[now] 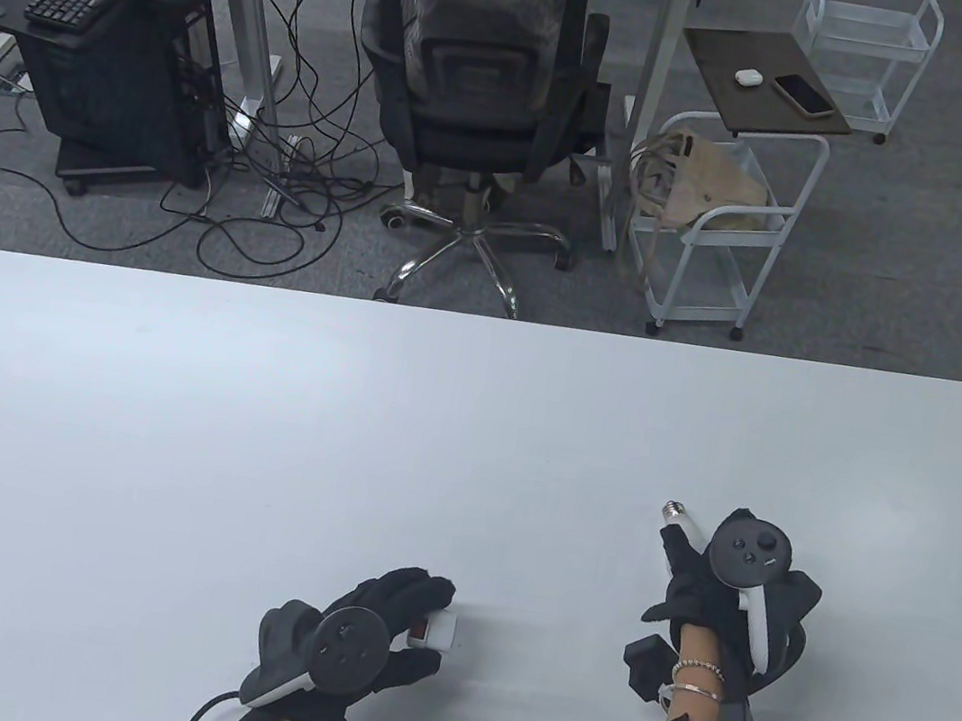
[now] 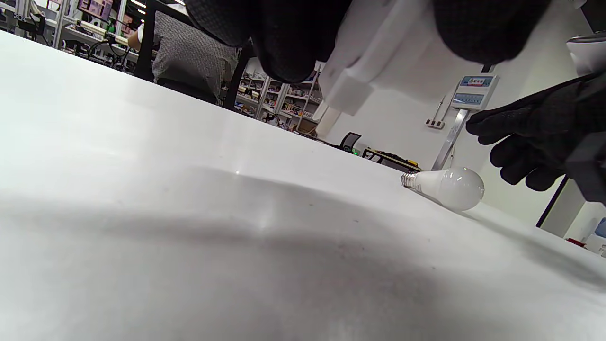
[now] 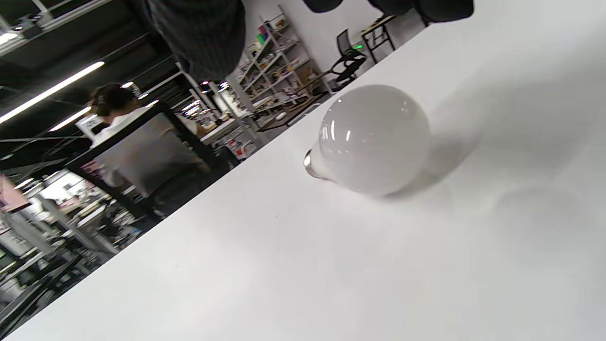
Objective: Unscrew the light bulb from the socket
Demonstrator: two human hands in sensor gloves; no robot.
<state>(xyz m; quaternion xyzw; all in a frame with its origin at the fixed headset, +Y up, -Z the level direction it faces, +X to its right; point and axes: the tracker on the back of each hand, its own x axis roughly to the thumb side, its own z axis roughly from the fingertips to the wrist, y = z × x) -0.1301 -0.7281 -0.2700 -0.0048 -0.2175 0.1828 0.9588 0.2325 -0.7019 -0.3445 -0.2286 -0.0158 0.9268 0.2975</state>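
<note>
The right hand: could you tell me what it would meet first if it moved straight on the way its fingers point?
Most likely the light bulb, lying on the table just ahead of the right hand; the gap between them is unclear.

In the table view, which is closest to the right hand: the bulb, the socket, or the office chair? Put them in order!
From the right hand:
1. Bulb, right at its fingers, lying on the table.
2. Socket, to the left, held by the left hand.
3. Office chair, far off, past the table's far edge.
</note>
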